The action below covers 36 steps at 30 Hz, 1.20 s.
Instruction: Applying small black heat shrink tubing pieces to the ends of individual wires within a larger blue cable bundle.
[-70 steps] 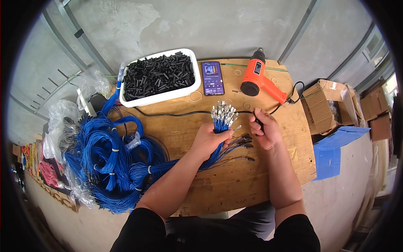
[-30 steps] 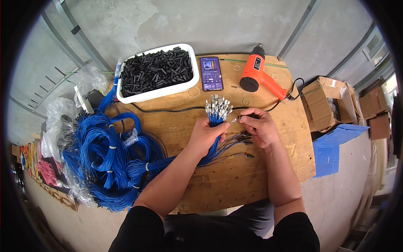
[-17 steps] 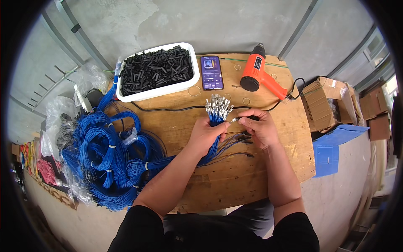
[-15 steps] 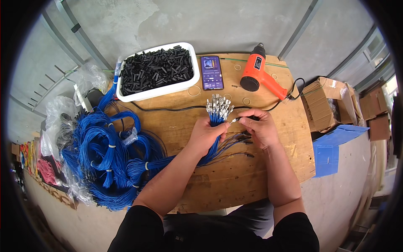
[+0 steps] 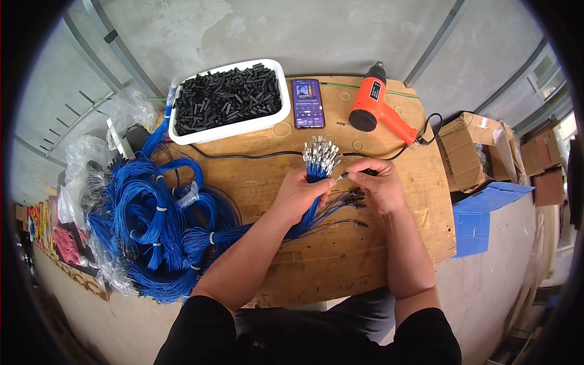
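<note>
My left hand (image 5: 299, 193) is closed round a bundle of blue wires (image 5: 314, 175), whose silvery metal terminals (image 5: 322, 155) fan out above the fist. One terminal sticks out to the right, by the left thumb tip. My right hand (image 5: 378, 185) pinches a small black sleeve (image 5: 348, 175) between thumb and fingers, its end at that terminal. How far the sleeve reaches over the metal is too small to tell. Below the right hand lie several wire ends with black sleeves (image 5: 354, 198) on them.
On the wooden table (image 5: 340, 261) stand a white tub (image 5: 286, 103) of black sleeves, a phone (image 5: 308, 104) and an orange heat gun (image 5: 380, 100). A black cord (image 5: 261, 157) crosses behind my hands. Tied coils of blue wire (image 5: 152, 219) fill the left side. Cardboard boxes (image 5: 459, 149) stand at right.
The black sleeve has come closer to the left thumb, and less of the terminal's bare metal shows. Both hands otherwise keep nearly the same place and grip.
</note>
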Each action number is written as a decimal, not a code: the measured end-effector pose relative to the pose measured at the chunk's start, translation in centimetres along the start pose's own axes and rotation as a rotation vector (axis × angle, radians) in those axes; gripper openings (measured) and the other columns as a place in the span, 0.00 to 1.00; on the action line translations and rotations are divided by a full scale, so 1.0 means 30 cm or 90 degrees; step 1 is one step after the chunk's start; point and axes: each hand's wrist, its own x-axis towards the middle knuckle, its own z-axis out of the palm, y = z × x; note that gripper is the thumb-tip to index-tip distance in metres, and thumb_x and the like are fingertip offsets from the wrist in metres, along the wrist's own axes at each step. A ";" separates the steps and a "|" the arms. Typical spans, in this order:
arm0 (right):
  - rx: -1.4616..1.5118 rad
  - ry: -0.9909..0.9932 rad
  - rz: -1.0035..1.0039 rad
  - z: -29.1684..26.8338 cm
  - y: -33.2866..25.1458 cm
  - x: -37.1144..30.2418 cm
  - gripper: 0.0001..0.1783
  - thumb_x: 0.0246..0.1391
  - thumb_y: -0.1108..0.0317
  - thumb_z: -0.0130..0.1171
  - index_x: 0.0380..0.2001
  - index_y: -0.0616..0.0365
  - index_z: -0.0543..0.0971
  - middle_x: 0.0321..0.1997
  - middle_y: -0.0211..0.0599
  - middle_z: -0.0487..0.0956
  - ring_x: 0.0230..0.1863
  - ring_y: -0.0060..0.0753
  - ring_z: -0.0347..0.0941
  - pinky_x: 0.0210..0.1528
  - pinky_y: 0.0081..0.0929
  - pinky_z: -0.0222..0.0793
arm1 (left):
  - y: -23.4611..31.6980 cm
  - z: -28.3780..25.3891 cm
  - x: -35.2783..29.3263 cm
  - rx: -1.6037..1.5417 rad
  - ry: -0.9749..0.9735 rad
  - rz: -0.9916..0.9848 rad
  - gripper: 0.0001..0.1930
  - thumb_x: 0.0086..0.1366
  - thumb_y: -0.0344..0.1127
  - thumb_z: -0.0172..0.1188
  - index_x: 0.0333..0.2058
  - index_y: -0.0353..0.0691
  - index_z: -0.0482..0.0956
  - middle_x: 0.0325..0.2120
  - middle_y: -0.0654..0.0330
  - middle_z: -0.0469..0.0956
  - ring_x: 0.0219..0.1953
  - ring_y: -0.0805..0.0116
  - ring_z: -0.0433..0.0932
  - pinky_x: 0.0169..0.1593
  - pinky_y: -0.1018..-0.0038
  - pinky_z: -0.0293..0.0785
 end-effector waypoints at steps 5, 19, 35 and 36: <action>-0.011 -0.005 -0.004 -0.011 0.002 0.000 0.07 0.53 0.83 0.64 0.35 0.62 0.84 0.29 0.25 0.81 0.20 0.08 0.61 0.21 0.12 0.53 | 0.015 0.017 -0.010 -0.013 0.005 -0.008 0.07 0.64 0.31 0.65 0.30 0.34 0.78 0.21 0.61 0.76 0.22 0.75 0.74 0.26 0.77 0.70; 0.206 -0.060 0.172 -0.048 -0.025 0.018 0.11 0.63 0.66 0.60 0.40 0.63 0.79 0.29 0.32 0.80 0.20 0.13 0.60 0.18 0.11 0.51 | 0.002 0.007 -0.006 0.006 -0.003 0.034 0.06 0.63 0.30 0.66 0.33 0.33 0.80 0.25 0.59 0.79 0.24 0.72 0.77 0.29 0.76 0.74; 0.164 -0.090 0.201 -0.040 -0.025 0.010 0.09 0.60 0.67 0.63 0.39 0.62 0.79 0.29 0.33 0.81 0.20 0.13 0.62 0.19 0.10 0.52 | 0.012 0.021 -0.013 0.044 0.001 0.045 0.09 0.66 0.30 0.62 0.26 0.35 0.77 0.20 0.63 0.76 0.21 0.76 0.72 0.27 0.77 0.67; 0.161 -0.092 0.206 -0.039 -0.021 0.010 0.09 0.60 0.68 0.64 0.39 0.62 0.79 0.29 0.33 0.81 0.20 0.13 0.62 0.19 0.10 0.53 | 0.005 0.008 -0.008 0.045 -0.011 0.042 0.07 0.64 0.30 0.64 0.30 0.33 0.79 0.22 0.61 0.77 0.23 0.75 0.74 0.28 0.77 0.70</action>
